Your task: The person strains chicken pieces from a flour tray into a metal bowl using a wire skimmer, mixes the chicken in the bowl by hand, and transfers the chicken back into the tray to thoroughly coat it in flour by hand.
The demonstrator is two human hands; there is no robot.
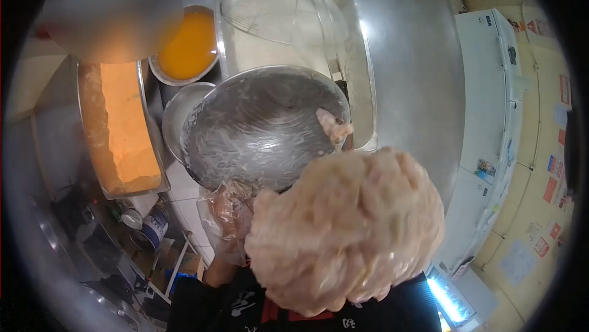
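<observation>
A large mass of raw, pale meat pieces point(350, 231) fills the lower middle, close to the camera. My left hand point(232, 212), in a clear plastic glove, is at the near left rim of a wide metal bowl point(257, 129), its fingers seemingly closed on that rim. Pale residue smears the inside of the bowl, and one small meat piece point(334, 126) lies at its right side. My right hand is hidden, with only the meat mass visible on that side.
Behind the bowl stands a deep metal tray point(366, 86) with pale powder and a wire strainer point(270, 10). To the left are a bowl of orange liquid point(187, 43), a smaller metal bowl point(178, 117) and a long tray of orange powder point(129, 135). White cabinets point(485, 105) line the right.
</observation>
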